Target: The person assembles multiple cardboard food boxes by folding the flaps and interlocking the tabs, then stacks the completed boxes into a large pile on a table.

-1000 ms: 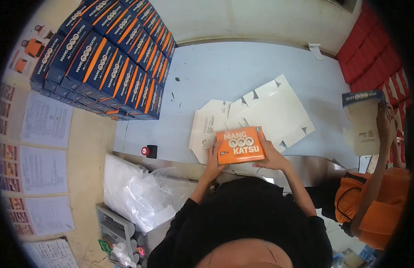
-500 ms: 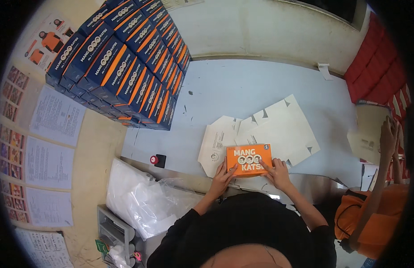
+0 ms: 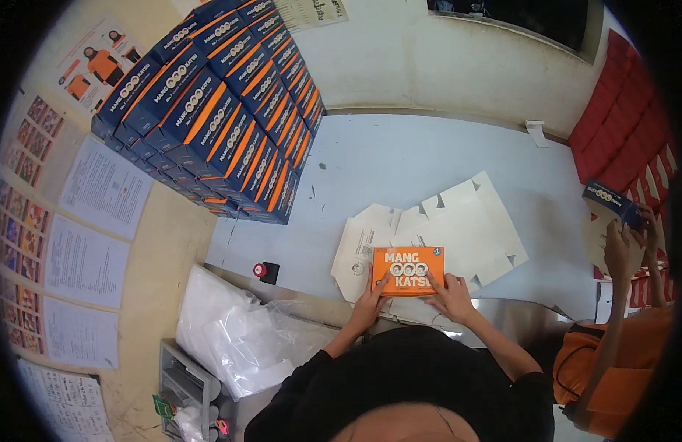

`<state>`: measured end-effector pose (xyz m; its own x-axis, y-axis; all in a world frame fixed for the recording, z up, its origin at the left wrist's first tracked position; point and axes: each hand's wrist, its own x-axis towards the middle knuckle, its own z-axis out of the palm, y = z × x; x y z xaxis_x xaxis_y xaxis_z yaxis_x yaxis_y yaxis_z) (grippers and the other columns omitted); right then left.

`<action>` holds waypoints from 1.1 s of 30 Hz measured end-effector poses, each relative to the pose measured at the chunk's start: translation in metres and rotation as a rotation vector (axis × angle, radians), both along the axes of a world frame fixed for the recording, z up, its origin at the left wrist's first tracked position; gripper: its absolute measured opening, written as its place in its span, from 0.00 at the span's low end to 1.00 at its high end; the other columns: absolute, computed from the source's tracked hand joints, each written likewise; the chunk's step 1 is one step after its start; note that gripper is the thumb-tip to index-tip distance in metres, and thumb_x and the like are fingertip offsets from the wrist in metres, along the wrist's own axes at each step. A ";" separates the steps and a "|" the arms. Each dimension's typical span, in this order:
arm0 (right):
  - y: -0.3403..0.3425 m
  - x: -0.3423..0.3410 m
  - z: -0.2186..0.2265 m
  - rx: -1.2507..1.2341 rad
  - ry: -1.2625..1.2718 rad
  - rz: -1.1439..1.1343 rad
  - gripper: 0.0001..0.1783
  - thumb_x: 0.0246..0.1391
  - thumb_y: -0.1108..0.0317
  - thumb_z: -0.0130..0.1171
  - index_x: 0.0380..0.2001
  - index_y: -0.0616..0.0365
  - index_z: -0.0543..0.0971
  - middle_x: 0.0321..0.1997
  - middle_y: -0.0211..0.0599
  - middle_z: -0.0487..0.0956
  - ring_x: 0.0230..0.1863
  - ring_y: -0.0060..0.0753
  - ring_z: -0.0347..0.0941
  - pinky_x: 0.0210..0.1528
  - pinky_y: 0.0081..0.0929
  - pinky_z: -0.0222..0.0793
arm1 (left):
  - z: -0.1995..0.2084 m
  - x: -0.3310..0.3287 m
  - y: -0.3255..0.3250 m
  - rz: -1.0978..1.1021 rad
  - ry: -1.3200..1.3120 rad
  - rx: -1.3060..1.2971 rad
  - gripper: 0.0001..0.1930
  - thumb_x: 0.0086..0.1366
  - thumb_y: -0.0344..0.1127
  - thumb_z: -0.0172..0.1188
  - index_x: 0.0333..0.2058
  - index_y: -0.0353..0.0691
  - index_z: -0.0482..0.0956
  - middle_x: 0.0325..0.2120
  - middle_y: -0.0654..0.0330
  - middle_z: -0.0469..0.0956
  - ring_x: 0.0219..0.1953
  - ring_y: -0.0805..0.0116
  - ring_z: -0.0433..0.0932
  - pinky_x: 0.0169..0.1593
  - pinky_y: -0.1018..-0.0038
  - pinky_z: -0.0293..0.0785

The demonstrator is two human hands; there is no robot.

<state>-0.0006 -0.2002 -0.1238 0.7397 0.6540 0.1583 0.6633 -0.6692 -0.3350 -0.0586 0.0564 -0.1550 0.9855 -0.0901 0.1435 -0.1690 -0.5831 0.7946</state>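
Note:
An orange cardboard box (image 3: 434, 261) with white lettering and round face drawings sits upright at the table's near edge, its front panel toward me. My left hand (image 3: 368, 303) grips its lower left corner, thumb on the front. On the lower right, my right hand (image 3: 454, 298) has its thumb and fingers pressed to the box; part of the fingers is hidden behind it. Just beyond the box lie flat white box blanks (image 3: 470, 221) with slotted edges, overlapping each other on the table.
Navy and orange boxes (image 3: 230, 132) form a tall stack at the far left. A red-topped stamp (image 3: 261, 270) and plastic bags (image 3: 230, 331) are to my left. At right, another person's hands (image 3: 622, 247) hold a navy box (image 3: 612, 200) by red stacked cartons (image 3: 613, 110).
My hands keep hold of the orange box, nearly in place. The view has tilted slightly. The other person's cardboard has turned, and its navy side now shows.

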 end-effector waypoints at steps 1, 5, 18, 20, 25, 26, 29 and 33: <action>-0.001 -0.004 0.000 0.058 0.007 -0.003 0.33 0.50 0.60 0.59 0.61 0.43 0.64 0.34 0.41 0.65 0.38 0.41 0.62 0.41 0.36 0.60 | -0.001 -0.003 -0.002 0.016 0.080 -0.075 0.33 0.58 0.34 0.60 0.62 0.53 0.58 0.65 0.41 0.36 0.57 0.43 0.64 0.47 0.63 0.74; 0.002 0.010 -0.016 0.191 0.120 -0.065 0.33 0.49 0.62 0.60 0.60 0.43 0.64 0.37 0.43 0.65 0.41 0.44 0.63 0.44 0.37 0.61 | -0.019 0.004 0.009 0.031 0.040 -0.018 0.33 0.59 0.30 0.58 0.62 0.46 0.56 0.63 0.42 0.47 0.56 0.42 0.65 0.59 0.62 0.62; 0.024 0.039 0.138 0.447 -0.221 -0.072 0.40 0.25 0.62 0.71 0.50 0.47 0.73 0.44 0.33 0.73 0.40 0.36 0.70 0.43 0.32 0.66 | 0.215 0.037 -0.004 0.179 -0.489 0.392 0.46 0.40 0.39 0.76 0.58 0.38 0.61 0.57 0.46 0.64 0.62 0.52 0.59 0.62 0.57 0.56; 0.025 0.036 0.145 0.509 -0.184 -0.028 0.39 0.25 0.62 0.71 0.49 0.48 0.74 0.42 0.34 0.73 0.39 0.36 0.70 0.42 0.32 0.67 | 0.209 0.046 0.003 0.076 -0.572 0.204 0.49 0.37 0.42 0.77 0.58 0.39 0.59 0.58 0.45 0.62 0.63 0.50 0.56 0.62 0.55 0.55; 0.020 0.028 0.168 0.609 0.071 0.073 0.36 0.25 0.64 0.71 0.47 0.50 0.75 0.41 0.34 0.74 0.37 0.37 0.72 0.39 0.32 0.69 | 0.197 0.046 0.010 -0.089 -0.684 -0.066 0.44 0.29 0.49 0.79 0.48 0.41 0.68 0.45 0.52 0.73 0.51 0.52 0.69 0.61 0.49 0.54; 0.021 0.025 0.174 0.567 0.025 0.060 0.36 0.25 0.63 0.71 0.46 0.50 0.75 0.40 0.34 0.75 0.37 0.37 0.72 0.40 0.32 0.69 | 0.197 0.047 0.009 -0.073 -0.727 -0.055 0.45 0.26 0.51 0.79 0.47 0.41 0.69 0.41 0.56 0.73 0.45 0.58 0.72 0.59 0.50 0.58; 0.018 0.021 0.176 0.513 -0.047 0.043 0.35 0.25 0.63 0.72 0.46 0.49 0.76 0.41 0.34 0.75 0.37 0.36 0.71 0.40 0.31 0.69 | 0.196 0.046 0.008 -0.083 -0.700 -0.136 0.46 0.26 0.51 0.79 0.47 0.41 0.69 0.42 0.56 0.73 0.46 0.58 0.72 0.59 0.49 0.58; 0.014 0.021 0.167 0.569 -0.130 0.004 0.37 0.23 0.63 0.72 0.46 0.48 0.76 0.43 0.34 0.74 0.35 0.37 0.69 0.38 0.32 0.67 | 0.200 0.048 0.006 -0.101 -0.686 -0.139 0.48 0.26 0.52 0.79 0.49 0.41 0.68 0.44 0.56 0.73 0.51 0.54 0.70 0.61 0.49 0.53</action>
